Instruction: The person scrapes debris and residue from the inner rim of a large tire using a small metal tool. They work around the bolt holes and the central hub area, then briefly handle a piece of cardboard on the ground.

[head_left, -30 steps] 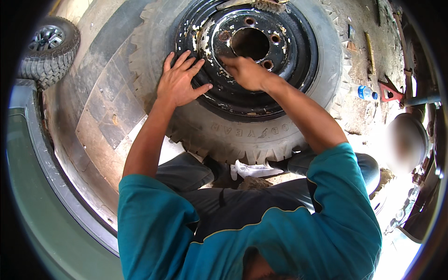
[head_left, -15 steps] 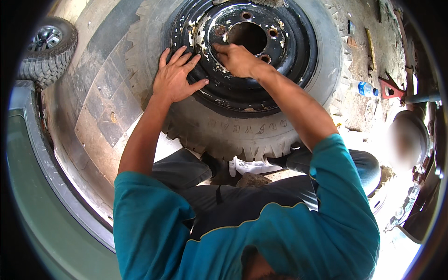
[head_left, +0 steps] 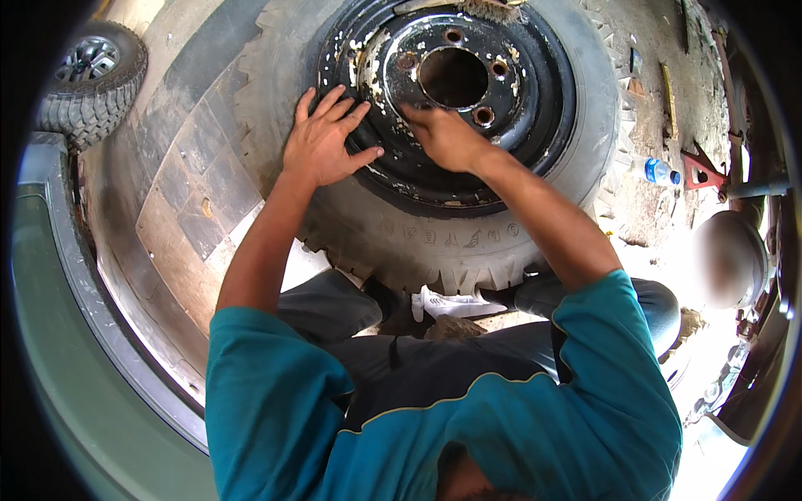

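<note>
A large grey tyre (head_left: 351, 219) lies flat before me, fitted with a black steel rim (head_left: 535, 125) whose paint is chipped and flaking. My left hand (head_left: 326, 138) rests with fingers spread across the rim's left edge and the tyre's sidewall. Just left of the round centre hole, my right hand (head_left: 447, 138) has its curled fingers against the rim's middle disc, fingertips on the flaked paint. Whether anything small is pinched there is hidden. At the rim's far side lies a brush (head_left: 493, 10) with pale bristles, touched by neither hand.
Another wheel with a knobbly tyre (head_left: 88, 79) is at the far left, above a green panel (head_left: 75, 359). On the right are a water bottle (head_left: 661, 172), a red metal stand (head_left: 702, 169) and a yellow strip (head_left: 669, 100). A rock (head_left: 454, 327) sits between my feet.
My right hand has slid a little nearer to me along the rim's disc. My left hand keeps its place. The whole view has shifted slightly, showing more of the brush.
</note>
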Motion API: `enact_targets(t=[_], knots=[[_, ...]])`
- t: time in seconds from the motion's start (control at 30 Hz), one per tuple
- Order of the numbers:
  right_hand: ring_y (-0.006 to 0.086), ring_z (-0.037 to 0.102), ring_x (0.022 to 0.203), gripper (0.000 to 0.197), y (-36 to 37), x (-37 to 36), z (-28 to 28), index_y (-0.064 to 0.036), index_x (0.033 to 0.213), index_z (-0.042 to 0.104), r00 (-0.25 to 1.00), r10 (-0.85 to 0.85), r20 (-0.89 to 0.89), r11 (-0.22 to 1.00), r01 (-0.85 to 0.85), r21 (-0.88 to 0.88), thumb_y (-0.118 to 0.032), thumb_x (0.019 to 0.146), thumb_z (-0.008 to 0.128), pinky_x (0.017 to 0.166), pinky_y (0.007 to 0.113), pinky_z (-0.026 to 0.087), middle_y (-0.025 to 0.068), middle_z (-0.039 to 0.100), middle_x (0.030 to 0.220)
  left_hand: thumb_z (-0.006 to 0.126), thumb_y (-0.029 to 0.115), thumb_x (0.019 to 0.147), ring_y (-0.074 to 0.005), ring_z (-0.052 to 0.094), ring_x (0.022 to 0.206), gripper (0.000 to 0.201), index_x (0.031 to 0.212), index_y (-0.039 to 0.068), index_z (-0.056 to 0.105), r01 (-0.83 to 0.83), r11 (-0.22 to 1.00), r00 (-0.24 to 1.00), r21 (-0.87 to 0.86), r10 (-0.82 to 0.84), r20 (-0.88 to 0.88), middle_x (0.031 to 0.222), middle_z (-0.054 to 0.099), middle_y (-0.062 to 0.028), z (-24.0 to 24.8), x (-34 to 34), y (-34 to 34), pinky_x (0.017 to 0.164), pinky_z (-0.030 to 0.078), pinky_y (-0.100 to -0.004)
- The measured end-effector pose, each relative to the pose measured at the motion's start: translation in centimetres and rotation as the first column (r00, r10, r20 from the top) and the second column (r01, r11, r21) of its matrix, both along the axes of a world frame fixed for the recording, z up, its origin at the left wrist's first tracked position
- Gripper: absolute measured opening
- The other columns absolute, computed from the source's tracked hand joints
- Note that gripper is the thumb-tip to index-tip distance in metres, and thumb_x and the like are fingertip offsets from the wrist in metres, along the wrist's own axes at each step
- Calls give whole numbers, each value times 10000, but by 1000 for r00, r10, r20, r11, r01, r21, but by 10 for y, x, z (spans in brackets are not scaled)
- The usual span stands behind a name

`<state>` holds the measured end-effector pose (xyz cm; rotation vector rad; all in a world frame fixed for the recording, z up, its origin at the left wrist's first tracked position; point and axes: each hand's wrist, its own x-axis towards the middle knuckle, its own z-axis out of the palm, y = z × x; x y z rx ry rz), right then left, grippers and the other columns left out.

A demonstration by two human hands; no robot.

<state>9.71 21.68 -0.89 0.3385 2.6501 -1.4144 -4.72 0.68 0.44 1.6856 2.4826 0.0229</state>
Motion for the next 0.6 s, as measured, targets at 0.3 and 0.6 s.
enact_targets(t=[0.3, 0.6], knots=[[484, 652, 1240, 478, -7, -1, -20, -36, 1499, 576, 997, -76, 28, 996, 75, 40, -200, 1050, 560, 1084, 523, 518, 318, 692, 1280, 745, 637, 887, -274, 395, 1562, 805, 1493, 117, 641, 4, 1000, 1000, -2, -4, 20, 1488, 643, -143, 7, 3, 5, 1319, 146, -558], [548, 658, 1126, 452, -11, -14, -20, -46, 1471, 580, 996, -88, -15, 995, 89, 46, -190, 1044, 541, 959, 560, 567, 373, 687, 1132, 729, 656, 891, -272, 382, 1571, 818, 1495, 113, 638, -11, 1000, 999, -19, 11, 40, 1508, 631, -141, 4, 4, 2, 1325, 120, -549]])
